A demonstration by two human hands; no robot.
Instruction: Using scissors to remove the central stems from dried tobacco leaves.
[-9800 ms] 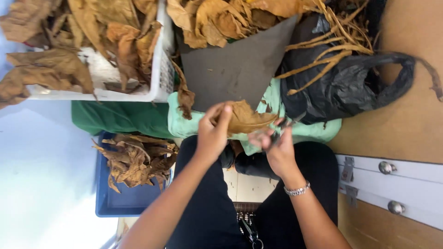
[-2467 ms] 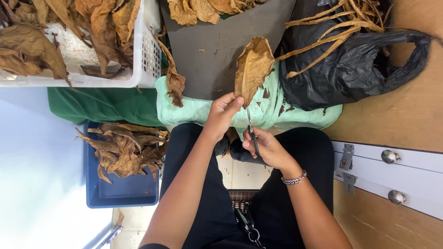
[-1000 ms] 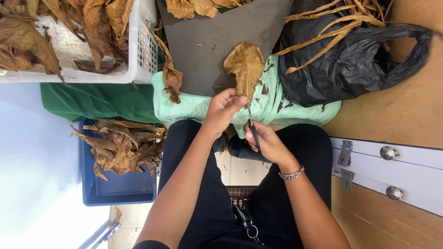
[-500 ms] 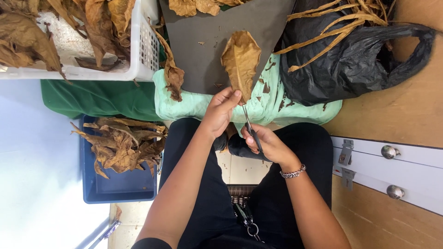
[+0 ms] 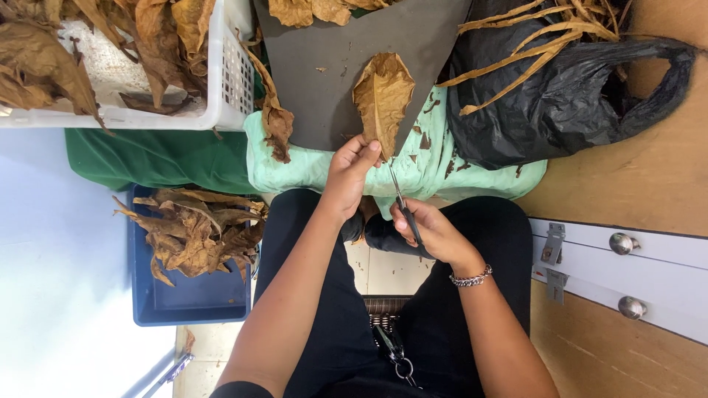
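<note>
White basket (image 5: 234,74): stood at the far left, heaped with dry brown leaves, overhanging a green cloth (image 5: 155,158).
Blue crate (image 5: 188,302): sat on the floor below the basket, holding a loose pile of crumpled leaves.
Mint cloth (image 5: 310,158): lay draped over the lap, littered with leaf crumbs; a curled leaf scrap rested at its left edge.
Grey board (image 5: 332,74): served as the counter, propped from the lap outward, with more leaves at its far edge.
Left hand (image 5: 346,173): grip closed on the base of the leaf, thumb and fingers pinching it at the board's near edge.
Leaf (image 5: 382,96): lay spread flat on the board, tip pointing away, midrib running toward the hands.
Scissors (image 5: 402,203): held in the right hand (image 5: 431,232), grip wrapped round the handles, blades narrow and aimed at the leaf's base just beside the left thumb.
Doing it well, as judged: best kept taut by the pinch, cut close along the midrib, blade tips clear of the thumb.
Black bag (image 5: 568,103): sat at the board's right edge, stuffed with stripped stems.
Room: pale floor tiles beneath, wooden panel and a white strip with round knobs at right.
</note>
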